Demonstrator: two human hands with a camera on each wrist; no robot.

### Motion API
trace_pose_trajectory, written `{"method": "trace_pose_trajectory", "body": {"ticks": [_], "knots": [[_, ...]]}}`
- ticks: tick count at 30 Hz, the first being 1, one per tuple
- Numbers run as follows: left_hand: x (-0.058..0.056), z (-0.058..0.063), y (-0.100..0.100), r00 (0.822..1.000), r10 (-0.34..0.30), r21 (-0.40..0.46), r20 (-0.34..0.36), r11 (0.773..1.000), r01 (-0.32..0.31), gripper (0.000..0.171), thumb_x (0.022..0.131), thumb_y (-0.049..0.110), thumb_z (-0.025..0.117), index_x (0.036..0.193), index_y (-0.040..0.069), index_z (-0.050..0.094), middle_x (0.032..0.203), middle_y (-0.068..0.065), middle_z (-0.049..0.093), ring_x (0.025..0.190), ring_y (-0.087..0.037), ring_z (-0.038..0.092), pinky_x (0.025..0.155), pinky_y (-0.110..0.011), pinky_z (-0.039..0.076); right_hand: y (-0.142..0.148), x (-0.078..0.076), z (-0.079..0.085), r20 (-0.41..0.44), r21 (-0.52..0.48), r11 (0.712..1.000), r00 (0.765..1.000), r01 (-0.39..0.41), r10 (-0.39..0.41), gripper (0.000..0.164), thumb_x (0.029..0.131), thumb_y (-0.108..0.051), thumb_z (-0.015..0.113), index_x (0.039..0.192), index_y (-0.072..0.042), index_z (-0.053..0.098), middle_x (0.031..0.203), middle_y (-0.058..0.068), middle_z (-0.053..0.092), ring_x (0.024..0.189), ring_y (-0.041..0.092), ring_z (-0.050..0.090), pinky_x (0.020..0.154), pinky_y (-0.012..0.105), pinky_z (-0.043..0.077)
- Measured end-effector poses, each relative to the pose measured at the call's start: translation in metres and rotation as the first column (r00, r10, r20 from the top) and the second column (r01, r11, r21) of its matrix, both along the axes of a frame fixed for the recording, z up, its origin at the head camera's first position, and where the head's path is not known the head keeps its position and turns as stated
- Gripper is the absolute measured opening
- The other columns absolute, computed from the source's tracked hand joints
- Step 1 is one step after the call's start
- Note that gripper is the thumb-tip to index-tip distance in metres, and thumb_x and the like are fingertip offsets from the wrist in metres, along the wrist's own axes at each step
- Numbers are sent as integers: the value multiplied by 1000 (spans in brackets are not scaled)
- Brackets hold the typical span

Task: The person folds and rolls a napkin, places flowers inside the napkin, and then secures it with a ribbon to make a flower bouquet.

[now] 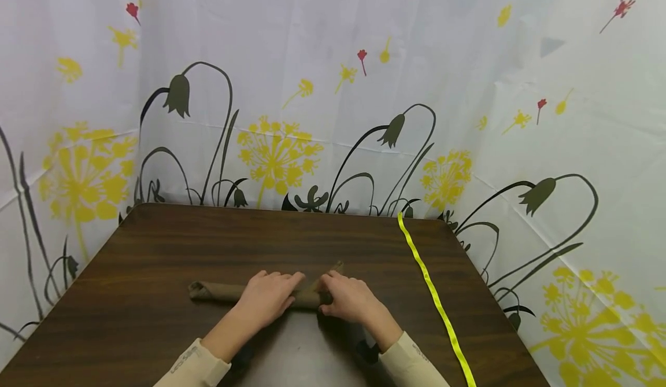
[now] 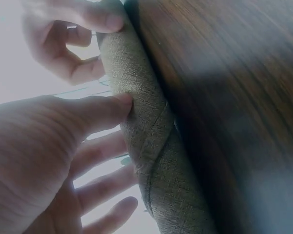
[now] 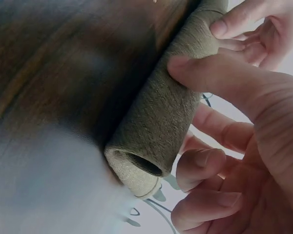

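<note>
A roll of olive-brown cloth (image 1: pixel 217 292) lies crosswise on the dark wooden table, its left end sticking out past my left hand (image 1: pixel 267 298). That hand's thumb presses the near side of the roll (image 2: pixel 146 107), while the fingers reach round its far side. My right hand (image 1: pixel 351 299) grips the roll close to its right end, thumb on the near side. In the right wrist view the cloth's open end (image 3: pixel 145 163) shows a hollow, with a loose flap beyond it. Both hands are close together, and they hide the middle of the roll in part.
A yellow tape (image 1: pixel 434 297) runs down the right part of the wooden table (image 1: pixel 130 317), from the far edge toward the front. Behind and beside the table hangs a white curtain (image 1: pixel 312 28) printed with flowers.
</note>
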State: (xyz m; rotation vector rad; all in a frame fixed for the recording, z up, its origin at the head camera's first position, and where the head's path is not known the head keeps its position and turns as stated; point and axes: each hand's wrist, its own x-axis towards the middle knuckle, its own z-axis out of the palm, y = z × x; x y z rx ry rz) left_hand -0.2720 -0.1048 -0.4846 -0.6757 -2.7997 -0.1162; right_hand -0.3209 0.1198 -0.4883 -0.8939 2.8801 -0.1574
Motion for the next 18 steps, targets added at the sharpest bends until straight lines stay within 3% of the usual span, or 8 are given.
{"method": "trace_pose_trajectory", "body": {"ticks": [5, 10, 18], "knots": [[0, -1, -1, 1000, -11, 0, -16, 1000, 11, 37, 90, 27, 90, 117, 17, 66, 101, 1, 78, 88, -22, 73, 73, -41, 54, -2, 0, 0, -22, 18, 1000, 1000, -6, 6, 35, 94, -41, 83, 124, -26, 73, 123, -7, 69, 92, 17, 71, 76, 37, 59], [3, 0, 1, 998, 12, -33, 58, 999, -10, 37, 87, 31, 92, 113, 19, 69, 104, 1, 75, 94, -22, 72, 79, -43, 55, -2, 0, 1, -12, 27, 1000, 1000, -5, 6, 34, 95, -40, 80, 125, -25, 75, 123, -6, 71, 92, 18, 72, 75, 38, 59], [9, 5, 4, 992, 30, -43, 121, 999, -25, 26, 88, 29, 92, 107, 21, 77, 111, 0, 71, 103, -23, 70, 88, -46, 58, -3, 3, 6, 110, 34, 999, 994, -32, 28, 32, 96, -39, 78, 124, -25, 79, 121, -7, 77, 97, 13, 72, 80, 38, 60]]}}
